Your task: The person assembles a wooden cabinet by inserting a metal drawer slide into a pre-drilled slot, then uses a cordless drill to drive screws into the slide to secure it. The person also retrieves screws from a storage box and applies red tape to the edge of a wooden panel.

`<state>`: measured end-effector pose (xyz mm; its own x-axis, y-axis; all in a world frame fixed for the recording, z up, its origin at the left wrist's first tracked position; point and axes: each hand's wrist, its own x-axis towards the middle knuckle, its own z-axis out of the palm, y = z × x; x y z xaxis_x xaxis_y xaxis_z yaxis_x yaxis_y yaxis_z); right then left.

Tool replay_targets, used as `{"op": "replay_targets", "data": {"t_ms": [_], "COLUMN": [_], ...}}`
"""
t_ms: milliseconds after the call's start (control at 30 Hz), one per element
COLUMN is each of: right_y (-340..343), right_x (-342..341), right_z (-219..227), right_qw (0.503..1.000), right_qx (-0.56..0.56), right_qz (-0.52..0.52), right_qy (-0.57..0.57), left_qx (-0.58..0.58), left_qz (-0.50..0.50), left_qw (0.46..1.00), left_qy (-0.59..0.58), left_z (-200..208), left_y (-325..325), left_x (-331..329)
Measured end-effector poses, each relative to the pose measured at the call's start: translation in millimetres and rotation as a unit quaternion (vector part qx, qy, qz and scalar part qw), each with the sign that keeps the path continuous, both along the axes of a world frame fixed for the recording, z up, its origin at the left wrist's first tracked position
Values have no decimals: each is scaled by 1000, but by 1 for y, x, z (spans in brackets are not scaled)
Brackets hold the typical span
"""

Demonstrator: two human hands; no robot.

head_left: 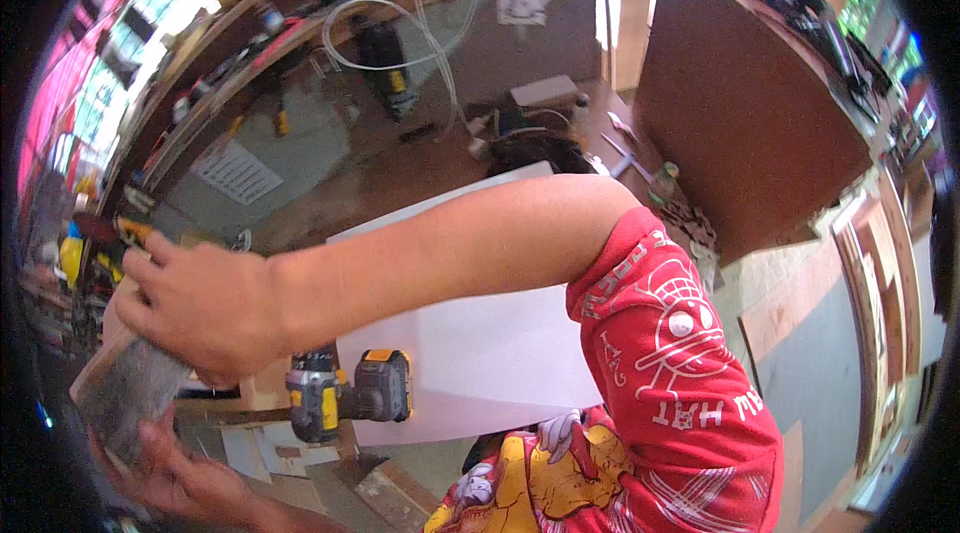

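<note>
Hands, two, bare, both at the far left of my view: right hand (205, 303) over the upper part of a grey-faced board (140, 393), left hand (185, 478) at its lower end.

Cabinet, brown (760, 113): largest item on my feed, upper right, well apart from both hands.

Panel, white (470, 363): broad, flat; the right forearm (430, 258) passes across my view of it.

Board, as above: pale, wood-like edge; tilted, to the left of the white panel, between the two hands. By my estimate stiff, fairly light and not fragile; the grey face may be smooth enough to slip a little under dry fingers. Best hold, I judge: by opposite edges, one hand to each end, thumbs flat on the face, fingers clear of the corners.

Right hand, condition: fingers bent over the upper edge, grasping the board. Its back is turned to me, so part of the contact is hidden.

Left hand, condition: partly open, thumb side against the grey face; blurred. I cannot tell whether its fingers close behind the board.

Drill, cordless, yellow and black (348, 401): at the left edge of the white panel, unheld, battery end to the right.

Paper, one printed sheet (238, 173): beyond the right forearm, untouched.

Item, small, yellow (135, 231): just beyond the right hand's fingers; kind and contact unreadable from here.
</note>
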<state>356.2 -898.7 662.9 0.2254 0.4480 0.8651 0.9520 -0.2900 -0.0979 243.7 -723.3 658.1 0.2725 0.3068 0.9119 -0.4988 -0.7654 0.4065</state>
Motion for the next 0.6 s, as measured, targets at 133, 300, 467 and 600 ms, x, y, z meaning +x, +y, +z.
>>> {"op": "replay_targets", "data": {"t_ms": [133,300,467,600], "right_y": [-40,-119,-192,-227], "right_x": [-42,-106,-155,-158], "right_z": [-32,-55,-68,-81], "right_qw": [984,988,1000,978], "right_qx": [115,109,2,-119], "right_qz": [-127,-109,-14,56], "right_qy": [-43,-27,28,160], "left_qx": [10,20,44,45], "left_qz": [23,7,112,135], "left_qw": [999,992,986,986], "left_qy": [-27,-127,-112,-89], "left_z": [-4,-2,-3,-10], "left_y": [2,-32,-14,-13], "left_x": [1,1,0,-8]}}
